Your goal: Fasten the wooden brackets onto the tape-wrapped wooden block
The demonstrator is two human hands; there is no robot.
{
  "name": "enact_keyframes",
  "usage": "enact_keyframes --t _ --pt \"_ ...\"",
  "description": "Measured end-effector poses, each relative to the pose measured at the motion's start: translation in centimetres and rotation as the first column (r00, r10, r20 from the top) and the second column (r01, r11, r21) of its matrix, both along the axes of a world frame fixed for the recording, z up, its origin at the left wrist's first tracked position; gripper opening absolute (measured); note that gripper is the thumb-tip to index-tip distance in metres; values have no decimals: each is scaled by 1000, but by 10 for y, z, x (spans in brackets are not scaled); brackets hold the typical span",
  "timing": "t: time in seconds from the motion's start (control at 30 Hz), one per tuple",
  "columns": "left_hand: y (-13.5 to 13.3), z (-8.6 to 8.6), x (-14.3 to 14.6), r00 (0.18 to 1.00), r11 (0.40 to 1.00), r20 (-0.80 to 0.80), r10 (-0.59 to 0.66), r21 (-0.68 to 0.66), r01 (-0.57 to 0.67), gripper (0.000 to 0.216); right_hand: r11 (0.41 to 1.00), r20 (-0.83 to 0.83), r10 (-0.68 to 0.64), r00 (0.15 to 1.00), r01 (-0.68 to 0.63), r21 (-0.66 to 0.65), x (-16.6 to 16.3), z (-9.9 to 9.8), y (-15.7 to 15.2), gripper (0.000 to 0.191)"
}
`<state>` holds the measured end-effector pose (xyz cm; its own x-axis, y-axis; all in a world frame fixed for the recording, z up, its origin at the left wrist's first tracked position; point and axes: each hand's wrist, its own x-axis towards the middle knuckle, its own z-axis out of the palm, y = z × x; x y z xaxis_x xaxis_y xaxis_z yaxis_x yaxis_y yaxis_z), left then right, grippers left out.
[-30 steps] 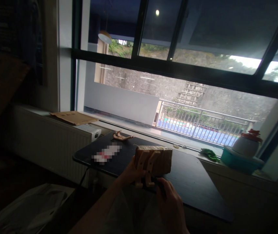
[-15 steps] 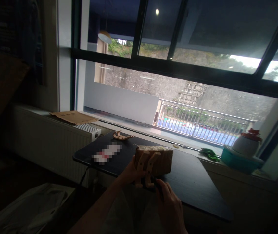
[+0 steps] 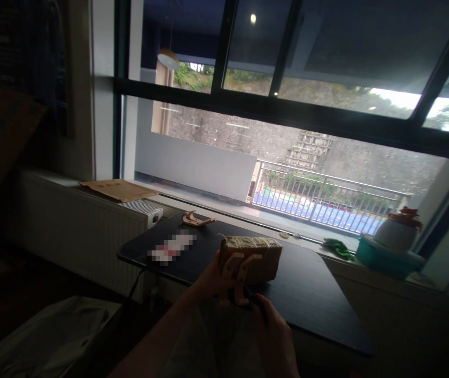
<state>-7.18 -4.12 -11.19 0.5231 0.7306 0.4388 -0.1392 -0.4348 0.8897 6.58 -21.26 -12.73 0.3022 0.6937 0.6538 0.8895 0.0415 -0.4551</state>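
Observation:
My left hand (image 3: 207, 279) is closed at the left end of a brown taped box (image 3: 267, 262) and on the two pale wooden hooks (image 3: 242, 274) in front of it. The hooks stand side by side, curved at the top, with small holes in them. Closed around a dark slender tool (image 3: 256, 301), my right hand (image 3: 275, 333) is at the lower right of the hooks. The tool reaches toward the right-hand hook; its tip is too dark to make out. More curved wooden pieces (image 3: 198, 218) lie at the table's far left.
The black table (image 3: 311, 299) stands under a window. A blurred white-and-red item (image 3: 172, 248) lies on its left side. On the sill are a green cloth (image 3: 338, 249) and a teal tub (image 3: 385, 257). A brown envelope (image 3: 118, 189) rests on the radiator (image 3: 78, 226).
The box has tipped so that more of its top shows, and the tops of the hooks have come slightly lower and to the right. My right hand has shifted a little.

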Motion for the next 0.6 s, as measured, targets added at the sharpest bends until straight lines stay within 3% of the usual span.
enact_keyframes --t 0.1,0.23,0.37,0.47,0.6 --pt "0 0 0 1000 1000 -4 -11 1 11 78 999 -22 -32 999 31 -14 -2 -1 0 33" --pt "1 -1 0 1000 999 -20 -7 36 7 77 997 219 -73 973 69 27 -7 6 1 35" --pt "1 -1 0 999 999 -33 0 50 2 77 988 365 -89 927 127 -83 -10 15 0 35" --pt "-1 1 0 999 1000 -49 13 26 -12 80 974 240 -88 967 135 -184 -10 15 -1 32" --pt "-4 7 -1 996 999 -80 31 -9 -31 78 965 -153 -37 988 -5 -261 -7 13 -2 34"
